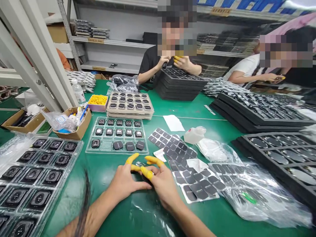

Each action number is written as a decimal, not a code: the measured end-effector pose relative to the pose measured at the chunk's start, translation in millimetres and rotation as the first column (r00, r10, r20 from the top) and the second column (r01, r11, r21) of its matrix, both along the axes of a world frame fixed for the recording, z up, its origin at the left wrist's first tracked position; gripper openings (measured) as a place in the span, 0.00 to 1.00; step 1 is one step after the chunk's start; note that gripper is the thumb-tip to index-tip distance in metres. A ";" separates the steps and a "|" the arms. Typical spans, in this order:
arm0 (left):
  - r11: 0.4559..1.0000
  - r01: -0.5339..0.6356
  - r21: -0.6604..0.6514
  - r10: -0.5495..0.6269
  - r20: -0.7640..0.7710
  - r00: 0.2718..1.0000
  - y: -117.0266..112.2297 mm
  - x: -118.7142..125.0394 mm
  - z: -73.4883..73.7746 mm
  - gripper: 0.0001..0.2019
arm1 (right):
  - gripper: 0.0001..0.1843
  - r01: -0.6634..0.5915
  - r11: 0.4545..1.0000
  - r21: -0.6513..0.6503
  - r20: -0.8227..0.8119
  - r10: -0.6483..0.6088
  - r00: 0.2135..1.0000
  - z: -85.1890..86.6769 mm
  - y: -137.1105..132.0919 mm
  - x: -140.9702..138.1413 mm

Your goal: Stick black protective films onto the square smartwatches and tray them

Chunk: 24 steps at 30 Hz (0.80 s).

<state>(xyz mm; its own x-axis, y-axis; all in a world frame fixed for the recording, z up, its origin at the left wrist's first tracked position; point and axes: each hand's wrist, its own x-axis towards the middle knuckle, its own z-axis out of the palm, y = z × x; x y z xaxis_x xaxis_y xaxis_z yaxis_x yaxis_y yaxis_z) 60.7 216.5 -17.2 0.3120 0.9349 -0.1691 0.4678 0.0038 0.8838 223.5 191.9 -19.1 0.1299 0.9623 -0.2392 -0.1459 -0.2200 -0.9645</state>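
My left hand (123, 181) and my right hand (164, 182) meet over the green table, with yellow finger cots on some fingertips. Both are closed around a small item, mostly hidden by the fingers; a glossy, dark bit shows between them. Clear plastic film (150, 214) lies below the hands. Just beyond them is a clear tray (117, 152) with several square watch cases (109, 132) and a few dark square pieces (130, 145) in its front row. To the right of my right hand are sheets of dark square stickers (197, 187).
At left stands a larger tray of watch cases (51, 176). Behind are a box of yellow finger cots (98, 99), a stacked tray (130, 113) and a cardboard box (74, 131). Plastic bags (266, 197) and black foam trays (278, 154) lie at right. Two people sit across.
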 end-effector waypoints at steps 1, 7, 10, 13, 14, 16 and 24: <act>1.000 0.008 0.003 -0.008 -0.029 1.000 -1.6 0.6 1.3 0.25 | 0.30 0.022 0.999 -0.025 -0.014 -0.022 1.000 -5.5 -3.5 -5.5; 0.999 0.015 0.040 -0.012 -0.076 0.997 -6.7 3.0 7.1 0.20 | 0.12 0.030 0.991 0.128 0.160 -0.051 0.986 -10.4 -1.3 -22.0; 0.995 0.048 0.089 -0.040 -0.093 0.995 -5.7 1.6 5.9 0.15 | 0.08 -0.067 0.983 0.173 0.254 0.021 0.967 -7.1 -2.9 -11.5; 0.985 0.088 0.150 -0.074 -0.100 0.992 -5.0 -1.4 0.7 0.15 | 0.11 -0.110 0.982 0.153 0.251 0.069 0.966 -5.9 -5.4 0.5; 0.981 0.096 0.171 -0.078 -0.107 0.991 -5.0 -2.3 -1.6 0.14 | 0.12 -0.125 0.983 0.138 0.254 0.086 0.963 -5.6 -5.8 3.5; 0.971 0.119 0.207 -0.097 -0.116 0.989 -5.3 -3.5 -5.7 0.12 | 0.11 -0.142 0.983 0.120 0.298 0.100 0.949 -4.3 -6.0 7.1; 0.960 0.113 0.257 -0.102 -0.055 0.993 -3.9 -1.8 -8.4 0.24 | 0.07 -0.110 0.984 0.139 0.459 0.034 0.888 -7.4 -5.9 -3.7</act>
